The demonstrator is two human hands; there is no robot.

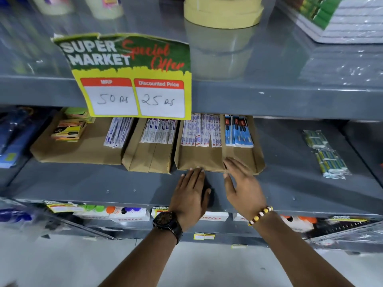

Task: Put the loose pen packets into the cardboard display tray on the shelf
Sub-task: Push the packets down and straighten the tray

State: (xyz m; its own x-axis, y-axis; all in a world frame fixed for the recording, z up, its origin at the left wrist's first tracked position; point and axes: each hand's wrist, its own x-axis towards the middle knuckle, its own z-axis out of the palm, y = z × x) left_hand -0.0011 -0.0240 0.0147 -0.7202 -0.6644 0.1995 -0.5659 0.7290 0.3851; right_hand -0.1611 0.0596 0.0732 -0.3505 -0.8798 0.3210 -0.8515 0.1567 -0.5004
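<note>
A brown cardboard display tray [199, 160] sits on the grey middle shelf [103, 183], filled at its back with white and red pen packets [201, 131] and blue pen packets [238, 133]. My left hand [191, 193] lies flat on the shelf, fingertips touching the tray's front edge. My right hand [241, 183] rests with spread fingers against the tray's front right part. Both hands hold nothing. A few green and yellow packets [325, 154] lie loose on the shelf to the right.
Two more cardboard trays [149, 160] [83, 150] with packets stand to the left. A yellow and green price sign [134, 79] hangs from the upper shelf edge. Tape rolls [223, 11] sit above. Boxes [128, 216] fill the lower shelf.
</note>
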